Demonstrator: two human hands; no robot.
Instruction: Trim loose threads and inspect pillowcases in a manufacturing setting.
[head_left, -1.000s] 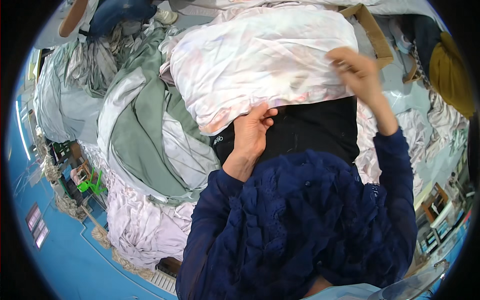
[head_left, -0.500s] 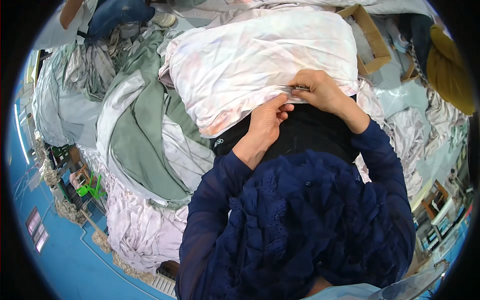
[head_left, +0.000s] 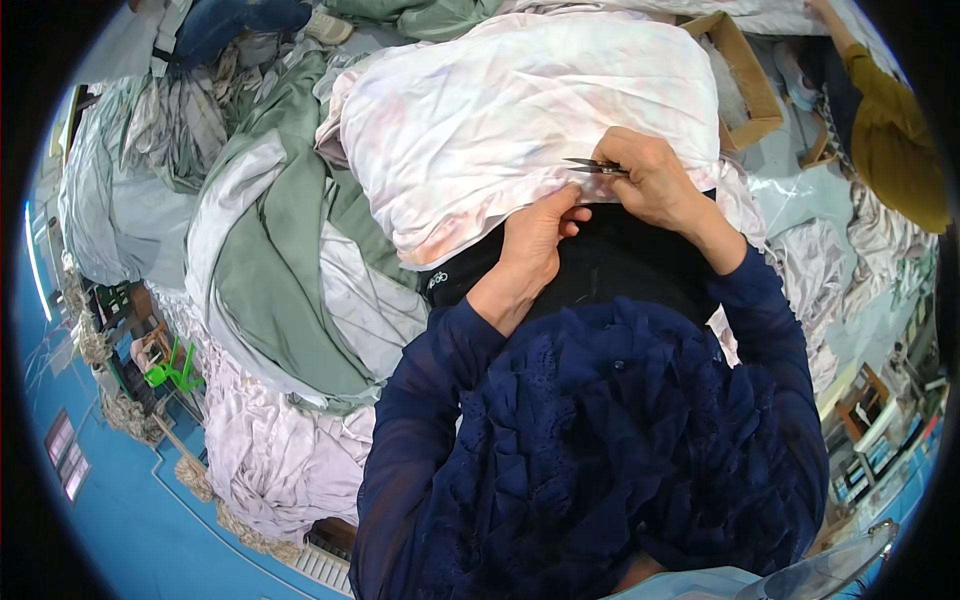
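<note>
Everywhere fabric heaps [head_left: 300, 300] w/ blue floor [head_left: 130, 530] below

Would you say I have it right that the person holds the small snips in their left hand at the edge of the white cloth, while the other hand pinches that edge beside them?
Not quite: the small snips are in the right hand, not the left. The left hand is the one pinching the edge of the white cloth beside them, as the head view shows.
</note>
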